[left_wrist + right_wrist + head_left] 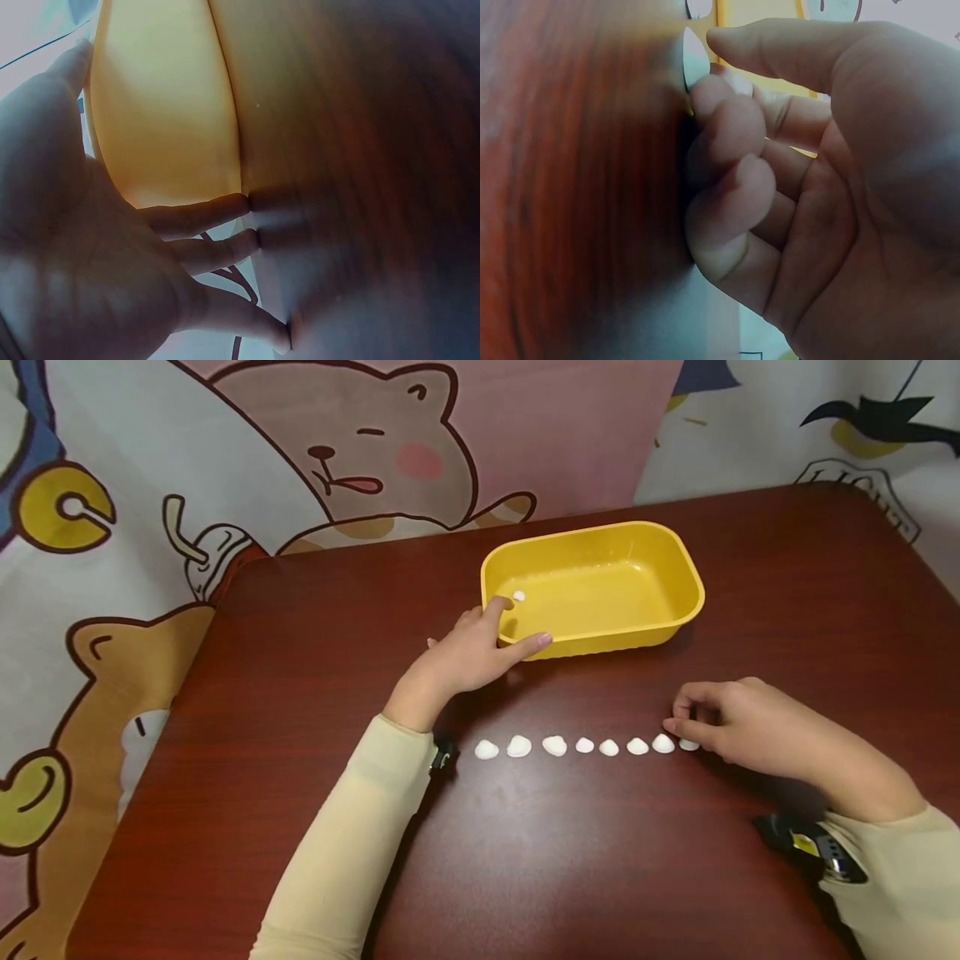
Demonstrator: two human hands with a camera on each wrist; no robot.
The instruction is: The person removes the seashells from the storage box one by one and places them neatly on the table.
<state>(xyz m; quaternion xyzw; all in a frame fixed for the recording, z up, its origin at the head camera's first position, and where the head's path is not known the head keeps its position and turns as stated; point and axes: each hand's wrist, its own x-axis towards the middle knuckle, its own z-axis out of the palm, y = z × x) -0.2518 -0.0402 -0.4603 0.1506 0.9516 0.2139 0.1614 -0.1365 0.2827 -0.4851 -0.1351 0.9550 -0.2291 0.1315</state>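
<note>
My left hand (472,647) rests at the near left corner of a yellow plastic basin (592,639), thumb over the front rim and index finger bent over the left side. In the left wrist view its other fingers (210,255) stretch down outside the wall to the tabletop. A small white shell (519,596) lies inside the basin. My right hand (757,727) is low over the right end of a row of white seashells, fingers loosely bent. It partly covers the last shell (688,745). A shell (696,61) stands close to its thumb and fingertips in the right wrist view.
Several shells, from the leftmost shell (487,750) to one near my right hand (663,743), lie in a line on the dark red-brown table (570,860). A cartoon-printed cloth (570,435) hangs behind and along the left of the table.
</note>
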